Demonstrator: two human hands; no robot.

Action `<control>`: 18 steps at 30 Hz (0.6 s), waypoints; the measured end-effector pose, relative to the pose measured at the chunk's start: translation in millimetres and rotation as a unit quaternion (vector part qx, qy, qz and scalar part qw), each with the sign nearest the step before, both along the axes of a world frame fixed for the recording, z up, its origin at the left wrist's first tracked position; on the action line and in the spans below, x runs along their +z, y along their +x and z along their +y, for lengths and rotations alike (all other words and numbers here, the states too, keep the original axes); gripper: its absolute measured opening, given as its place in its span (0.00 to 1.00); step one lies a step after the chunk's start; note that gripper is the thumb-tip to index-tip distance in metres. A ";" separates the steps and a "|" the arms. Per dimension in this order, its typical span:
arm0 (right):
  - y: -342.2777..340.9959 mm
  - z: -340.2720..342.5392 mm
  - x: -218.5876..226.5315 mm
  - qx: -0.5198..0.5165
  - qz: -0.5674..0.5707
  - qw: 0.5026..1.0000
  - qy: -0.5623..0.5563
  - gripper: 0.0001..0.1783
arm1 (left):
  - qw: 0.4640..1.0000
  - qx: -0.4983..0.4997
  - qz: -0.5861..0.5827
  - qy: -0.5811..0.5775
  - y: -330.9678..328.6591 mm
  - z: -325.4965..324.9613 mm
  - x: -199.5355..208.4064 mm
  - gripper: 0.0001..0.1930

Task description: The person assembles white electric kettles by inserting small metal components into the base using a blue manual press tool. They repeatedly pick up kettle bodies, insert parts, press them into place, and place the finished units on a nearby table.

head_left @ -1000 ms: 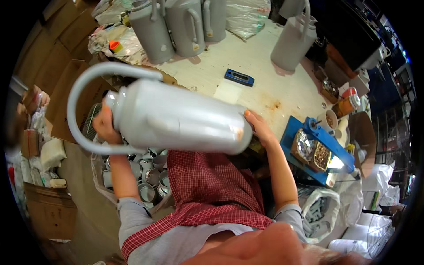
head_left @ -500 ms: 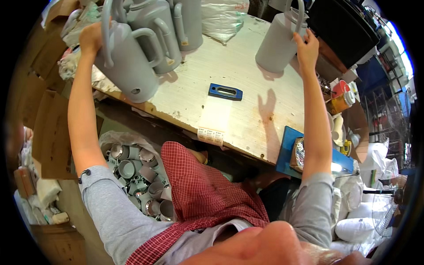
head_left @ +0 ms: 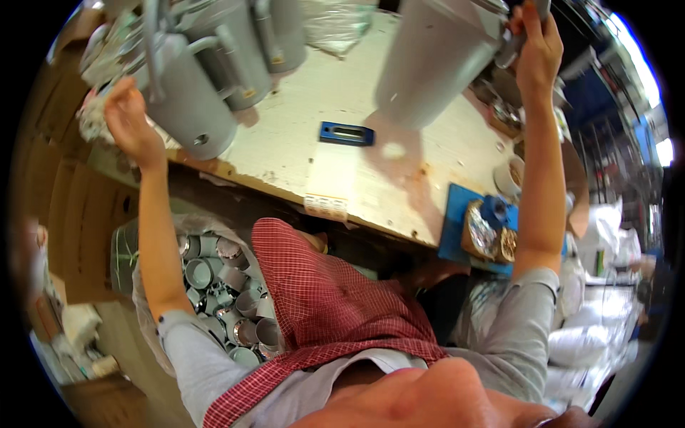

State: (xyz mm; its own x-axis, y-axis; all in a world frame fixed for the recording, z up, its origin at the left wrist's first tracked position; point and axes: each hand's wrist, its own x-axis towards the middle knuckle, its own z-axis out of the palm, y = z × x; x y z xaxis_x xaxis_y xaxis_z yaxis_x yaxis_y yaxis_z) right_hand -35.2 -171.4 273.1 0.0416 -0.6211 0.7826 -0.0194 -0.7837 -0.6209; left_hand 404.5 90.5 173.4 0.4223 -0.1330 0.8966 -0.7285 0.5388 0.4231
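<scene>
Grey jug (head_left: 439, 60) now lifted off tabletop (head_left: 285, 157) by right hand (head_left: 539, 53).

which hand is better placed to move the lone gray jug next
Probably the right: the right hand grips the lone gray jug near its top, while the left hand is open beside the grouped gray jugs.

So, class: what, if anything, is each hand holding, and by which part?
The right hand holds a grey jug by its handle; the left hand is open, holding nothing.
</scene>
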 end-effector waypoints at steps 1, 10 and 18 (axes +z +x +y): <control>2.7 31.9 9.4 0.035 -0.014 0.999 0.033 0.14 | 0.997 -0.065 0.019 0.036 -26.5 1.4 -6.7 0.10; -25.8 221.8 -153.8 0.158 0.100 0.960 0.210 0.16 | 0.653 -0.639 0.323 0.247 -263.8 19.7 -97.9 0.25; -315.0 206.4 -266.0 -0.314 0.350 0.858 0.205 0.10 | 0.674 -0.535 0.379 0.341 -279.7 33.9 -134.3 0.25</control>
